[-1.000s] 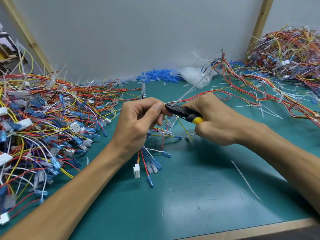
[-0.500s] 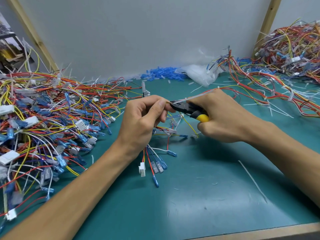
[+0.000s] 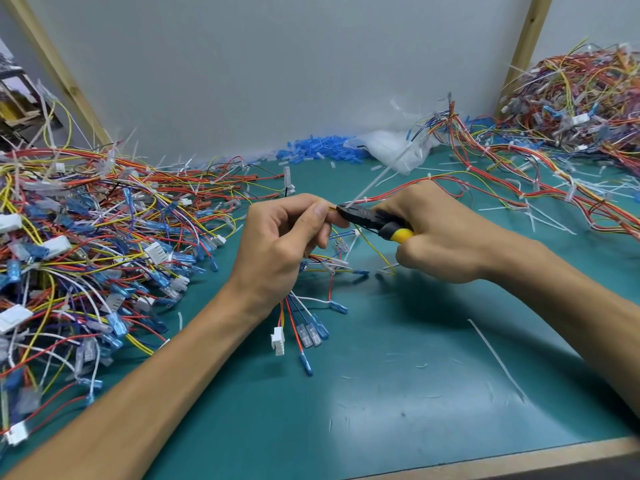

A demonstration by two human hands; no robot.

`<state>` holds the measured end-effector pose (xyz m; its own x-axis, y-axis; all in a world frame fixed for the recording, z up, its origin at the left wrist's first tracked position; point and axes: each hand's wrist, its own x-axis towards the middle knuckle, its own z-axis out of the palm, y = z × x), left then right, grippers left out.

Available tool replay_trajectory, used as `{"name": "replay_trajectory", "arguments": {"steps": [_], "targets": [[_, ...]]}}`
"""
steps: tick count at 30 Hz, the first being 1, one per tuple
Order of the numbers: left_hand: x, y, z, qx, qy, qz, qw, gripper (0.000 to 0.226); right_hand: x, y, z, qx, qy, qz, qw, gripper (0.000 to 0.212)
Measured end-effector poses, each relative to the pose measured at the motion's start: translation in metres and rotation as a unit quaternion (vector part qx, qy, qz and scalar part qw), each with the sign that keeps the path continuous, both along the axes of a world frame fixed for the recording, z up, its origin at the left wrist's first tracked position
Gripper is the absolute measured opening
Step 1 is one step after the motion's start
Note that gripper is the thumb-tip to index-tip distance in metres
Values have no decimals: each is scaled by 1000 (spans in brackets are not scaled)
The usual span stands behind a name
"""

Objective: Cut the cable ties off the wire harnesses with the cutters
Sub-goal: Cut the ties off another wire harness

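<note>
My left hand pinches a wire harness of red, yellow, blue and white wires; its connectors hang below my wrist onto the green mat. My right hand grips black cutters with a yellow handle. The cutter jaws sit at my left thumb tip, at the base of a white cable tie whose tail sticks up to the right. The harness runs on behind my right hand toward the right pile.
A large heap of harnesses covers the left of the mat, another heap lies at the back right. Loose blue terminals and a clear plastic bag lie by the wall. Cut tie pieces lie scattered on the mat.
Both hands stay together at the same spot on the harness. The tie's tail now points up to the right; half a second ago it lay flatter over my right hand.
</note>
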<state>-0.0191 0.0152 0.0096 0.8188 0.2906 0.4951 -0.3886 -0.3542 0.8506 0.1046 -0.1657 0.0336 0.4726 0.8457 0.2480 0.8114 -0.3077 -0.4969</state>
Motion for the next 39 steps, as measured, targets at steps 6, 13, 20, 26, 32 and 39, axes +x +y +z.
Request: {"name": "replay_trajectory", "arguments": {"steps": [6,13,20,26,32,39], "targets": [[2,3,-1,-76,2,-4,997,31,-1,6,-6,17,-92,-42,995,12],[4,2,-3,-21,-2,24,999,31,3,4,-8,-1,-70,-37,997,14],[2,0,-5,71,3,50,996,29,5,-2,-3,-20,18,-2,1000,19],[1,0,-3,64,-2,45,997,31,1,-3,0,-19,45,8,999,22],[0,6,2,18,44,-13,999,35,3,-1,-3,-3,23,-1,1000,19],[2,6,-2,68,35,-4,997,31,6,0,-6,-25,-47,-22,998,12]]}}
